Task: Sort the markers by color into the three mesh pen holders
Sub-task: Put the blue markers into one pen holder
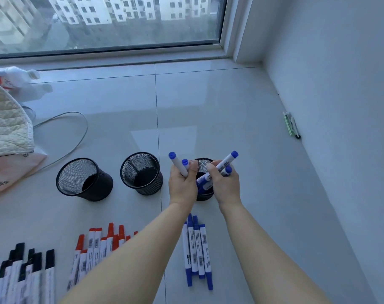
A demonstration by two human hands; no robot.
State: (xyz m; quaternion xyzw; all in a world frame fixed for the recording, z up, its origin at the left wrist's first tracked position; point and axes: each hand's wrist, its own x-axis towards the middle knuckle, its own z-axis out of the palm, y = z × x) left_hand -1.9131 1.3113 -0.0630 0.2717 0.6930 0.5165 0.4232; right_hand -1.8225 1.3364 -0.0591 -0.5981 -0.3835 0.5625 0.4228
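Mesh holders (84,179) stand left of both hands (205,183)

This is looking like a room in a high-rise flat: pale glossy floor tiles (208,102) are meeting a low window (107,20) (apartment blocks showing outside), a quilted blanket (6,126) lying nearby.

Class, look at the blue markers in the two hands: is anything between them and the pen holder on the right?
Nothing visible. Both hands, left hand and right hand, hold blue markers directly over the right holder, whose mouth is open.
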